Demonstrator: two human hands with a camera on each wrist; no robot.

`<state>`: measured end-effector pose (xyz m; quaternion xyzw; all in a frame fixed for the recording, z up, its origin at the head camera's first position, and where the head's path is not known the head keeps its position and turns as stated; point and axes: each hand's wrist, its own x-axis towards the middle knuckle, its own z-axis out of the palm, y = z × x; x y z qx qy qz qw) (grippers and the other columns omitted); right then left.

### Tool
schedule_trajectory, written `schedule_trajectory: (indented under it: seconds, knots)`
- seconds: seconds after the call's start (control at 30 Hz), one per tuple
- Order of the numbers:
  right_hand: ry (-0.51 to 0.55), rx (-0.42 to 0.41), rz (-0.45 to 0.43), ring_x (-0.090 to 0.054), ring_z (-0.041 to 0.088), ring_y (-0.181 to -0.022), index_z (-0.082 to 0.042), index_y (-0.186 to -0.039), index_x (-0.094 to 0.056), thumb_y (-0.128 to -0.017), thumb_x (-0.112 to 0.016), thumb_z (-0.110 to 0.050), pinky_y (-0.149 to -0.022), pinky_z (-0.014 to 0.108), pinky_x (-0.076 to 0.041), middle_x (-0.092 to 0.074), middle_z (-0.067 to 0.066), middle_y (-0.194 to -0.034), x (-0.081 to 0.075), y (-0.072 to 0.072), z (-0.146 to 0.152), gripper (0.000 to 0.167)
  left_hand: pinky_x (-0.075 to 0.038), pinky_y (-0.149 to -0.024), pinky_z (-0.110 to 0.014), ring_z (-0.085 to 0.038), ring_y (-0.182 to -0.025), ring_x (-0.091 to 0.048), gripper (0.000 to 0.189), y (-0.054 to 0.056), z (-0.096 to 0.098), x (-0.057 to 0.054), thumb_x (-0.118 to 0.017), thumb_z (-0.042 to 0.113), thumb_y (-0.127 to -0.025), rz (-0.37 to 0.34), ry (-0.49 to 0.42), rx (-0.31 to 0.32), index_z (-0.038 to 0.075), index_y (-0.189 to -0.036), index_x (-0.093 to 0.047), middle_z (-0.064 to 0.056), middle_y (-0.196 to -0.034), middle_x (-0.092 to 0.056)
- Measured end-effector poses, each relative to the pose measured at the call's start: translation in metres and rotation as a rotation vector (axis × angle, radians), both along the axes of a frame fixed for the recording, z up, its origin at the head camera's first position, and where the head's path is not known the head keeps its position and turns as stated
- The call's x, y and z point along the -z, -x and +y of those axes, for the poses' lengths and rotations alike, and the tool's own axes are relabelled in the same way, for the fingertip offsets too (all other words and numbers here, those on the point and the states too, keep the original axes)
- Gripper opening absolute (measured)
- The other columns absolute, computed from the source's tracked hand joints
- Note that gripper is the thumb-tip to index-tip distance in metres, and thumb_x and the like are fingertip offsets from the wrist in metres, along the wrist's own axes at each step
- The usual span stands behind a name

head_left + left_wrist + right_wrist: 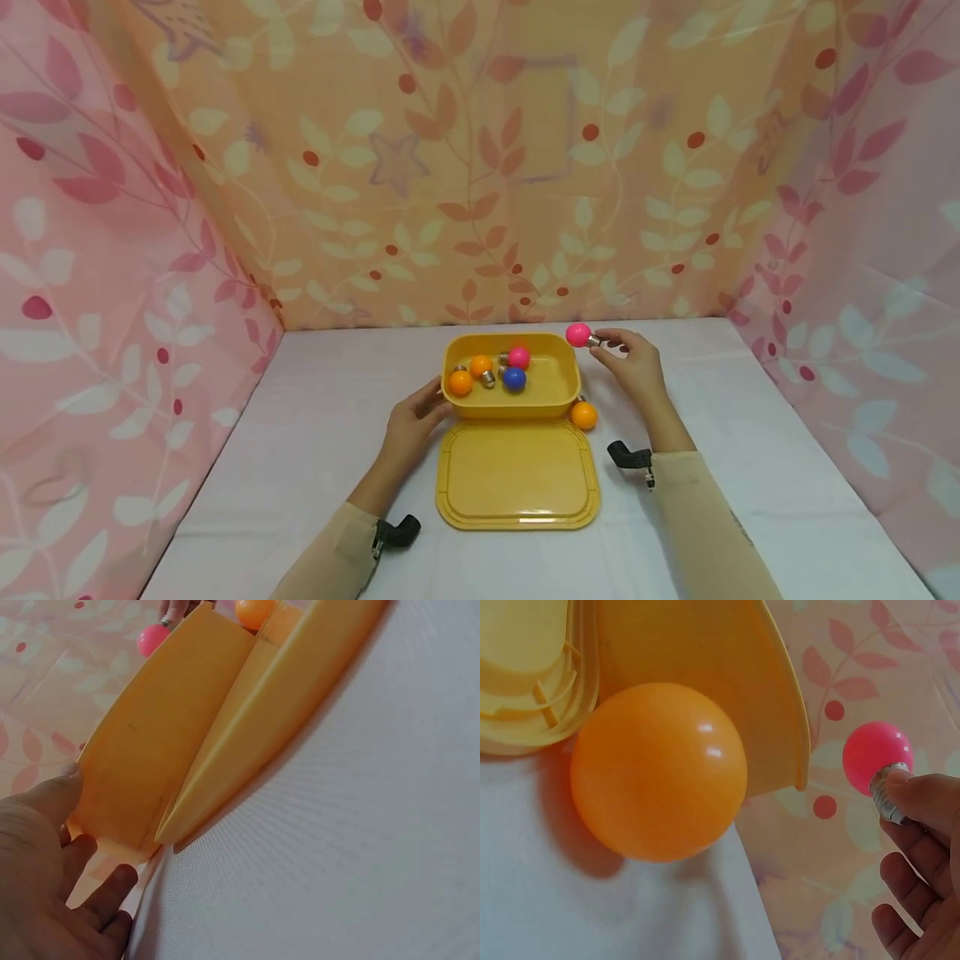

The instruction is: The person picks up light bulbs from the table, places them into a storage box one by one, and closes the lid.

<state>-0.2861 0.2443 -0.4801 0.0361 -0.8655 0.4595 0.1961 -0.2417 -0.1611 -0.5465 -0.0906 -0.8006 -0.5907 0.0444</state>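
My right hand [633, 367] pinches a pink light bulb [577, 335] by its silver screw base, just off the right rim of a yellow plastic box [512, 412]. In the right wrist view, thumb and index finger are on the base of the pink bulb [877, 754]. My left hand [408, 429] rests against the box's left end, its thumb at the rim [112, 712] and the other fingers loosely bent. Inside the box lie two orange bulbs [461, 382], a pink bulb [519, 357] and a blue bulb [513, 379].
A yellow lid [517, 475] lies flat on the white-covered table [300, 467] in front of the box. One orange bulb [584, 415] sits on the table by the box's front right corner. Patterned cloth [465, 167] hangs behind and at both sides.
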Motion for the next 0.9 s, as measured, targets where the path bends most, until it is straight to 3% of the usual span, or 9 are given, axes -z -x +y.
schedule_trajectory:
  seconds: [0.17,0.4,0.6,0.9]
  knots:
    - [-0.065,-0.034,0.018,-0.059,0.038,-0.106,-0.011,-0.121,-0.074,-0.089,-0.082,-0.026,-0.094,0.050,-0.047,-0.072,0.012,-0.112,-0.006,0.000,-0.006,0.036,-0.046,-0.113,-0.045,-0.016,-0.129,-0.061,0.056,0.003,0.001,-0.002,-0.073,0.036,-0.096,0.002,-0.018,0.015,0.027,-0.149,-0.056,0.004,-0.142,-0.063]
    - [-0.146,-0.110,-0.068,-0.058,0.035,-0.109,-0.014,-0.121,-0.074,-0.090,-0.081,-0.030,-0.099,0.050,-0.047,-0.072,0.011,-0.114,-0.012,0.004,-0.010,0.035,-0.046,-0.113,-0.046,-0.016,-0.128,-0.061,0.053,-0.001,-0.002,-0.002,-0.073,0.032,-0.097,-0.009,-0.022,0.000,0.027,-0.148,-0.057,0.003,-0.140,-0.065]
    - [-0.213,-0.219,-0.131,-0.059,0.035,-0.114,-0.015,-0.121,-0.074,-0.092,-0.079,-0.031,-0.104,0.054,-0.045,-0.073,0.005,-0.117,-0.025,0.015,-0.008,0.034,-0.047,-0.113,-0.043,-0.014,-0.129,-0.060,0.055,0.000,-0.004,-0.003,-0.073,0.033,-0.096,-0.014,-0.023,-0.007,0.025,-0.148,-0.057,0.000,-0.143,-0.063]
    - [-0.324,-0.362,-0.185,-0.059,0.033,-0.110,-0.015,-0.119,-0.076,-0.091,-0.079,-0.026,-0.103,0.053,-0.045,-0.073,0.003,-0.113,-0.045,0.034,-0.012,0.030,-0.046,-0.112,-0.049,-0.024,-0.130,-0.060,0.055,-0.001,0.001,-0.004,-0.073,0.030,-0.097,-0.019,-0.051,0.004,0.021,-0.148,-0.056,-0.004,-0.145,-0.061]
